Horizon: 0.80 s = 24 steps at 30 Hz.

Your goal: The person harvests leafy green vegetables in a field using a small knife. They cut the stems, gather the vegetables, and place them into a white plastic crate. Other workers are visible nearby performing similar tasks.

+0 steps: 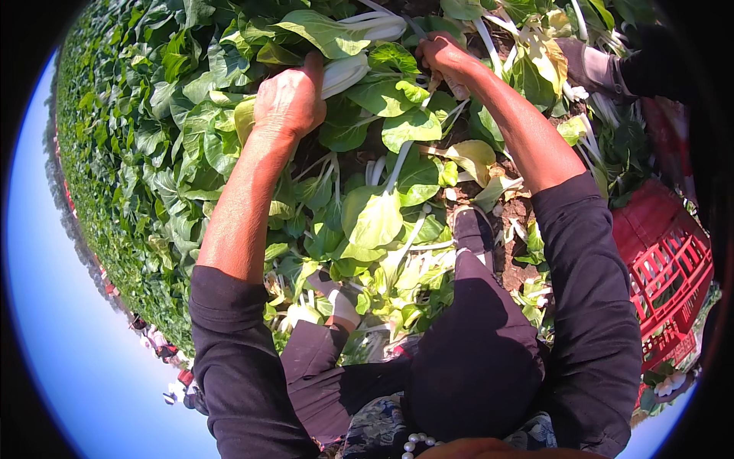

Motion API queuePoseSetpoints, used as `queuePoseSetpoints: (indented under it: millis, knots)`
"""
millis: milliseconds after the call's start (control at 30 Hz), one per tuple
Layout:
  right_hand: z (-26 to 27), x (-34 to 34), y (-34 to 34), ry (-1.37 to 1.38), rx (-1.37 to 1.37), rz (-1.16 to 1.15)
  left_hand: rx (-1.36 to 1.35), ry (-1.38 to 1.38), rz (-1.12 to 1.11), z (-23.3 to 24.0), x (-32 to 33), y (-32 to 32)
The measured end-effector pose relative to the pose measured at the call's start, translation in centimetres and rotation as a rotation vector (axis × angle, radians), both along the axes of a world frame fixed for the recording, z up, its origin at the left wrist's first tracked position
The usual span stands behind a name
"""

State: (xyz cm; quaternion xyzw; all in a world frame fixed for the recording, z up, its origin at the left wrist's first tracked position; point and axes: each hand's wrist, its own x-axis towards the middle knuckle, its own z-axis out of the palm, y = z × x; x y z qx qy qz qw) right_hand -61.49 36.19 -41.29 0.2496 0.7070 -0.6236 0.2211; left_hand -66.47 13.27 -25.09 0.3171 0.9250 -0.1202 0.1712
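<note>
My left hand [292, 94] is closed around a leafy green, a bok choy head [344, 76] whose white stalk end points right; its leaves are mostly hidden. Another bok choy head [373, 27] lies just above it, white base to the right. At the upper middle my right hand [444, 57] grips a knife, whose grey blade [414, 26] slants up and left from the fingers; its handle is mostly covered. Loose green leaves [410, 123] and a yellowed leaf [470, 158] lie between and below my hands.
Dense leafy rows [143, 126] fill the left. A red plastic crate [668, 275] stands at the right. A co-worker's dark shoe [596, 66] is at the upper right. Cut leaves and stalks litter the soil [519, 215] around my shoe [473, 229]. Several people are far off at lower left.
</note>
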Motion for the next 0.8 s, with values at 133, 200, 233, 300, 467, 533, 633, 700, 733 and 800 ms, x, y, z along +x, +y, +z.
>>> queuePoseSetpoints:
  millis: [133,200,233,300,467,533,633,700,733,800]
  knots:
    - [0.8,4.0,0.5,0.120,-0.115,0.420,-0.004,0.039,0.001,0.6,0.9,0.0]
    - [1.3,7.6,-0.2,0.007,-0.278,0.061,0.051,0.082,0.016,1.8,2.1,-0.2]
    - [1.6,9.1,0.0,0.023,-0.336,-0.114,0.104,0.113,0.023,2.7,3.0,-0.3]
    - [2.7,11.4,0.4,0.091,-0.307,-0.340,0.223,0.186,0.020,4.7,5.2,-0.7]
    - [8.1,15.0,1.1,0.439,-0.720,-0.646,0.626,0.124,0.098,10.1,12.6,-1.5]
    - [10.8,15.4,1.3,0.655,-0.870,-0.502,0.773,0.146,0.088,11.5,15.4,-1.8]
    - [14.5,15.9,0.4,0.636,-0.929,-0.377,0.793,0.099,0.179,12.7,19.5,-2.7]
    - [16.5,16.7,-0.3,0.638,-0.850,-0.265,0.853,-0.090,0.375,13.2,21.9,-3.5]
    - [17.2,17.0,-0.6,0.624,-0.824,-0.260,0.826,-0.091,0.423,13.5,23.3,-3.9]
    - [18.1,18.1,-1.4,0.588,-0.743,-0.275,0.803,-0.154,0.569,13.9,25.4,-4.5]
